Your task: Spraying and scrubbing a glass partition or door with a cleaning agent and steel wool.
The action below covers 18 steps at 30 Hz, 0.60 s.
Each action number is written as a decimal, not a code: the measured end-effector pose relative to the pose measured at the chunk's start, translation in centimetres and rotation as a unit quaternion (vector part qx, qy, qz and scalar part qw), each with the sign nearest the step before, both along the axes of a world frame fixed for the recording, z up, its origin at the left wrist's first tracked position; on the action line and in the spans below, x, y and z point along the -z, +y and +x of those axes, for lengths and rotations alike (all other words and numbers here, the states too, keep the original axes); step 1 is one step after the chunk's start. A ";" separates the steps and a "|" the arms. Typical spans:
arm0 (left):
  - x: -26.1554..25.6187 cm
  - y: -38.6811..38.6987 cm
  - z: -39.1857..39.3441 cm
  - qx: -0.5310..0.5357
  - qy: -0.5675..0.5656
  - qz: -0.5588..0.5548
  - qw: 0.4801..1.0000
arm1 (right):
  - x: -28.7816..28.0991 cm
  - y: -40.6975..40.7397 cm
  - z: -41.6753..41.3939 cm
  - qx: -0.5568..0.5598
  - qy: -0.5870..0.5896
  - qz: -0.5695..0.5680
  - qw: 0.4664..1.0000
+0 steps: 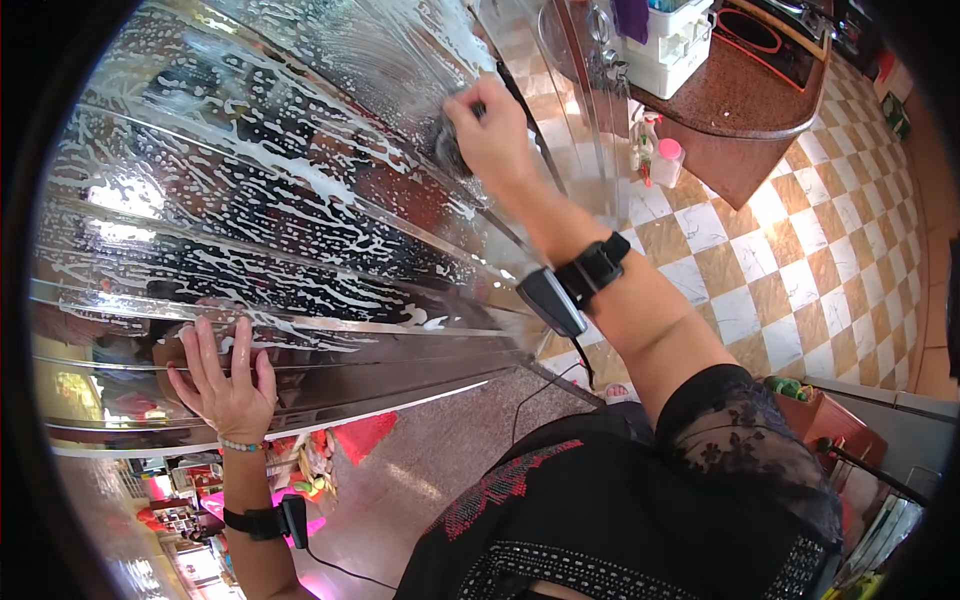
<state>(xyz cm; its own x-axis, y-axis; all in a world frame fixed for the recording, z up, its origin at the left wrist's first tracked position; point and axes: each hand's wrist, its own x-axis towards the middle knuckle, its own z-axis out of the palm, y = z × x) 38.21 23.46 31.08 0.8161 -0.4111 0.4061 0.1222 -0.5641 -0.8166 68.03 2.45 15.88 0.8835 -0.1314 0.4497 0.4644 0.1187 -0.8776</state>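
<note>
Upright glossy panels [292, 225], with thin metal strips between them, stand before me, and white soap foam [315, 180] streaks much of their surface. My right hand [491, 131] is closed around a dark grey scrubbing pad [450, 146] and presses it to a panel near the far edge. The pad is blurred and partly hidden behind the fingers, so its material is unclear. Fingers spread and holding nothing, my left hand [229, 382] rests against the lower foam-free panels at the left. Each forearm wears a black strapped device, and thin cables lead off from them.
A brown stone counter [742, 105] at the upper right carries a white plastic container [667, 52] and a black cooktop [765, 37]. Beneath its edge, a pink-capped jar [666, 161] stands on the checkered tile floor [735, 255]. A red mat [366, 435] lies beyond the panels.
</note>
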 end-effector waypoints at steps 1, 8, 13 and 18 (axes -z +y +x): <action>0.0 -0.1 0.0 0.000 -0.003 0.001 1.000 | -0.6 0.1 0.5 -0.024 -0.002 0.037 0.999; 0.1 0.0 0.4 -0.002 0.002 0.001 1.000 | 1.4 -0.2 0.1 -0.007 0.000 0.008 1.000; 0.0 -0.2 0.2 -0.005 0.000 0.005 1.000 | -1.7 -0.5 0.9 -0.023 -0.008 0.039 0.999; 0.2 0.1 0.3 -0.010 0.008 0.000 1.000 | 1.3 -0.3 0.0 -0.021 -0.029 0.001 0.999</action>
<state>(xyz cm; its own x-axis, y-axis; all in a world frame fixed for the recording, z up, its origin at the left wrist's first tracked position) 38.47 23.57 30.91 0.8303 -0.3949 0.3934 0.1206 -0.5617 -0.8185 68.05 2.15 14.55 0.8608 -0.0958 0.4999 0.5088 0.1412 -0.8492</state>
